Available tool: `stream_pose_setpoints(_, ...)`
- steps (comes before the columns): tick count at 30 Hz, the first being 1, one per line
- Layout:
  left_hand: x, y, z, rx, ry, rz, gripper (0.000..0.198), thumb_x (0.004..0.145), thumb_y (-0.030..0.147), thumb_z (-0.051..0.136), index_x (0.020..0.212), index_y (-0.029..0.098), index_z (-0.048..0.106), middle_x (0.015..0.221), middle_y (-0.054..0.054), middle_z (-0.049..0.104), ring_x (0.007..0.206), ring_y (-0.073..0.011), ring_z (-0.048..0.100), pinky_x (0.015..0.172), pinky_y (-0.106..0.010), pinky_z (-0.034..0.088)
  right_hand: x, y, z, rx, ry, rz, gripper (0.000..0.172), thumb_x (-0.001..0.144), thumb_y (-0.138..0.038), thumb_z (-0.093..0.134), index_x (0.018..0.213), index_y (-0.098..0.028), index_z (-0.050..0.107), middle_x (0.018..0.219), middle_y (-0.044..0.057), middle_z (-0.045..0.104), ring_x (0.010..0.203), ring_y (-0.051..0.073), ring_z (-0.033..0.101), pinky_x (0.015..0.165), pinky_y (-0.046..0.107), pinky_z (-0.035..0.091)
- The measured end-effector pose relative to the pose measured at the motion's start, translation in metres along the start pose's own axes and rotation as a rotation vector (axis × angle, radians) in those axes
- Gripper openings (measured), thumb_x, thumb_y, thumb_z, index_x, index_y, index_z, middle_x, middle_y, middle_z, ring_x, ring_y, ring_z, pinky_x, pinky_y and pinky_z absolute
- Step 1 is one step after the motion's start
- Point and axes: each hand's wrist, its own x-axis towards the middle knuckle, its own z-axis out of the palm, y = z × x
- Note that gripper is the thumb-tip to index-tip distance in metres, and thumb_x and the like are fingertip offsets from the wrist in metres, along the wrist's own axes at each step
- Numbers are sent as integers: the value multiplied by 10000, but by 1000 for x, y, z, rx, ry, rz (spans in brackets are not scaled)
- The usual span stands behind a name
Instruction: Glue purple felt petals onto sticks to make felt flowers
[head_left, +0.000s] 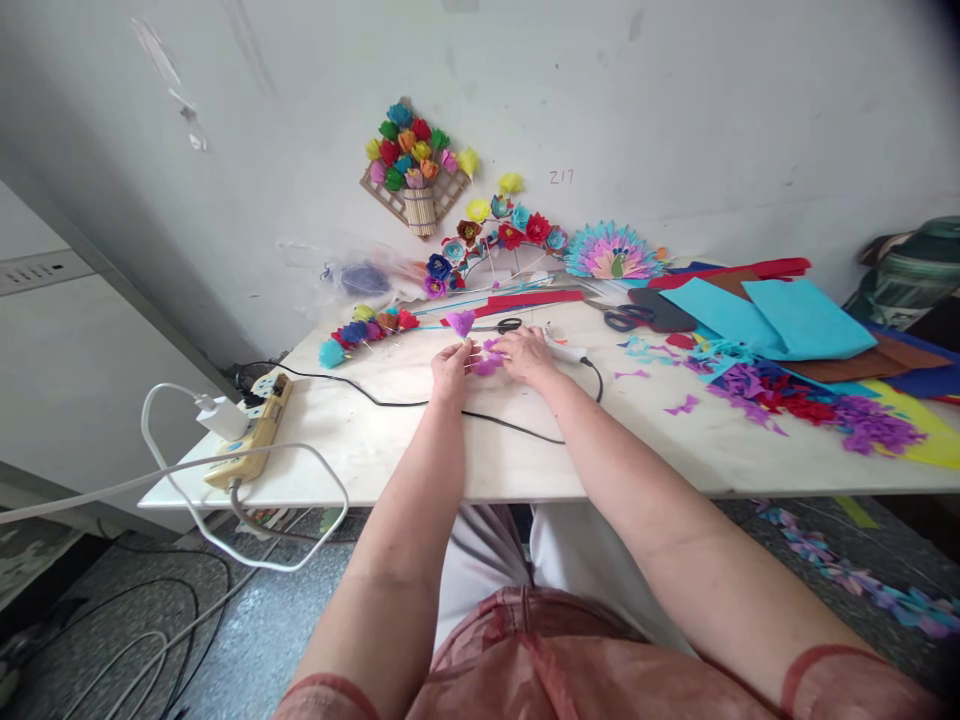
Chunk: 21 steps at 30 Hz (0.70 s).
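Between the fingers of my left hand (450, 372), closed in a pinch, is a purple paper flower (461, 322) standing upright, its stem mostly hidden. My right hand (527, 352) is beside it, fingers curled down with their tips on some purple paper petals (489, 364). How many petals lie there is hard to tell. Just behind the hands lie black-handled scissors (510, 325). A white device (568, 352) with a black cord lies beside my right hand, partly hidden by it.
A power strip (251, 440) with a white charger sits at the left edge, and a black cord (390, 404) crosses the table. Finished paper flowers (367, 330) lie back left. Cut purple scraps (877, 425), blue paper sheets (810, 318) and larger scissors (628, 317) are right.
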Motion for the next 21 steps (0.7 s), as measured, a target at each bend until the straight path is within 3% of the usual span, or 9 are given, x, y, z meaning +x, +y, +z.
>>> stream_pose_setpoints(9,0,-2,1,-38,17,-18,362,525,412,744,709,127,617,712,-72,647,676,-149,601,649,-270,440,4,-11,3,-177,-47,-172,286,780,-112,488,918,-233,708,1104,59,611,1037,252,408,959,424,141)
stream_pose_setpoints(15,-1,-1,1,-20,17,-24,359,530,417,740,701,125,619,681,-67,640,646,-148,599,653,-279,444,6,-9,5,-125,-55,-135,255,804,-155,484,829,-233,726,1092,67,622,1027,255,422,928,419,188)
stream_pose_setpoints(21,0,-1,1,-31,8,-36,354,532,405,741,712,122,629,684,-69,646,651,-145,596,664,-280,453,4,-3,0,34,53,13,195,763,-198,532,804,-228,721,1020,34,657,978,229,475,899,385,251)
